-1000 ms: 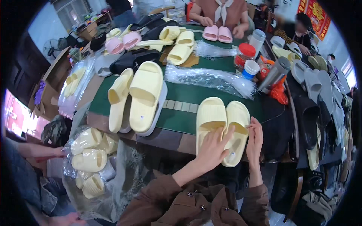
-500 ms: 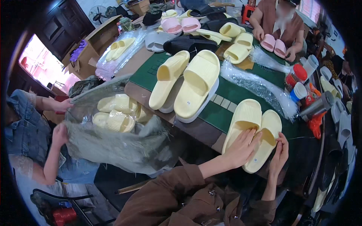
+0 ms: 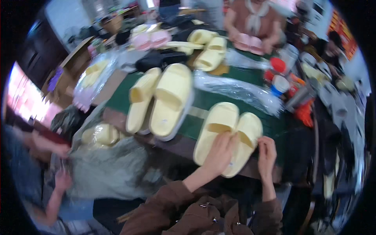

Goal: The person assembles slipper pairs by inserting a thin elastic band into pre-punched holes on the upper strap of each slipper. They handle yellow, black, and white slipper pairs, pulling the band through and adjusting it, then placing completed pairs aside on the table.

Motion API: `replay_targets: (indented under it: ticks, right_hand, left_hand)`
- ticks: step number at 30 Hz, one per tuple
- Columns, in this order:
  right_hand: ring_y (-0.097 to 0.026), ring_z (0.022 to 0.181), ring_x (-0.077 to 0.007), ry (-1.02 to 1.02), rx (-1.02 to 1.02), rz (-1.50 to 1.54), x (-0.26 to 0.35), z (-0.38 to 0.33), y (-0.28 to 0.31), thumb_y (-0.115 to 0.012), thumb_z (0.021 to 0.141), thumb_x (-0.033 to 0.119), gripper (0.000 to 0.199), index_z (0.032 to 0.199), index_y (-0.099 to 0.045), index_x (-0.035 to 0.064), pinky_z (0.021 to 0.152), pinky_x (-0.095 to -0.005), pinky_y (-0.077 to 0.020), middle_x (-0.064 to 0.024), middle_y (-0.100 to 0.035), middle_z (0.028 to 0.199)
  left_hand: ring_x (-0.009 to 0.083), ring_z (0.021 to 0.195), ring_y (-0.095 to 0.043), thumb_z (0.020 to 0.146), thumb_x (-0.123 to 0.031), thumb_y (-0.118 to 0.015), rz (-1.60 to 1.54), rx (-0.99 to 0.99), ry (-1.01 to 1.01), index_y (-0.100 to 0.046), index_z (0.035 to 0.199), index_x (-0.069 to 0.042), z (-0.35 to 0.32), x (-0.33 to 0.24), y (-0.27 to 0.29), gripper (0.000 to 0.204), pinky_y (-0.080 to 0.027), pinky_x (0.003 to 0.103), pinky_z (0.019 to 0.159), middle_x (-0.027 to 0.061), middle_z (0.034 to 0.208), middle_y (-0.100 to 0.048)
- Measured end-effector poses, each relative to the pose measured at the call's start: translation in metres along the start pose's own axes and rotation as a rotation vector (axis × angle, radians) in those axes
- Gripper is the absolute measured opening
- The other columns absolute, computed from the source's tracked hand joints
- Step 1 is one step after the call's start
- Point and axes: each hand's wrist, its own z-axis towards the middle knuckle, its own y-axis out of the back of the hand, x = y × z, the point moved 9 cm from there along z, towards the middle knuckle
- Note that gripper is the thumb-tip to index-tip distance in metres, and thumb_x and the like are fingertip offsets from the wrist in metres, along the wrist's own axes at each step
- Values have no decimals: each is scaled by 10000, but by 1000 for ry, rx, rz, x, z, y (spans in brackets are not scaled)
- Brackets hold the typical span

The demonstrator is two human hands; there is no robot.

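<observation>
Clock positions are taken from the centre of the view. Surface (image 3: 121, 92): green-topped, brown at its near edge, bearing slippers, plastic and vessels. Woven sack (image 3: 113, 170): grey-green, at 8 o'clock, beside the surface; pale yellow slippers (image 3: 101, 135) in glossy clear plastic show at its upper part; the number is uncertain. A co-worker's hand (image 3: 63, 180) is at the sack's 9 o'clock edge; contact cannot be confirmed. Cardboard box (image 3: 75, 74): at 10 o'clock; contents not visible. Clear plastic (image 3: 83, 100): also at 10 o'clock, with a pair of yellow slippers; whether these lie in or on it cannot be told. Clear plastic bundle (image 3: 239, 90): at 1 o'clock, flat on the surface.

Cream slippers (image 3: 214, 117): one pair, side by side at 4 o'clock, at the surface's near edge, toes toward 1 o'clock. Left hand (image 3: 219, 154): over this pair, fingers close together, reaching to the inner edges below the straps; whether they grip cannot be told. Right hand (image 3: 267, 152): just beside the outer edge of the right-hand slipper, fingers narrow and bent; blur prevents confirming contact.

Metallic cylinder (image 3: 301, 96): tilted, at 2 o'clock; contents hidden. Red-lidded jar (image 3: 277, 65): at 2 o'clock; contents indistinct. White-and-blue tub (image 3: 280, 84): just below the jar; contents unreadable.
</observation>
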Motion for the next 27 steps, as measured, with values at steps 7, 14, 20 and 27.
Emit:
replay_targets:
  ticks: [7,14,20,27]
  right_hand:
    - [-605,776,-198,43,-115,-99,40,11,77,-573,889,-4,136,978,-669,32,690,-308,-479,-57,-678,830]
    - [-557,716,-100,-150,-552,376,56,-25,245,-445,1007,119,199,1045,-613,22,571,-191,-420,-31,-622,852]
    - [-413,693,-46,-51,-838,-304,61,-31,363,-474,1005,137,195,1002,-643,38,611,-210,-324,27,-551,800]
    - [-522,1211,-269,-58,-415,-1153,15,27,366,-615,911,205,502,1393,-476,207,1000,-359,-413,-115,-540,1324]
  left_hand:
    - [455,1209,-403,748,5,-550,-13,75,-5,-384,1402,5,1,-7,-4,674,-317,525,1042,293,1295,-413]
    - [446,1270,-347,837,-68,-569,129,181,68,-380,1410,-9,-9,-12,-12,606,-279,513,1088,275,1382,-341]
    - [456,1267,-348,840,-84,-582,113,172,49,-421,1377,-1,-7,-13,-11,566,-278,524,1086,274,1374,-345]
    - [424,1156,-449,800,-82,-546,95,52,-18,-516,1224,47,-1,-8,-9,444,-358,515,1009,260,1204,-487]
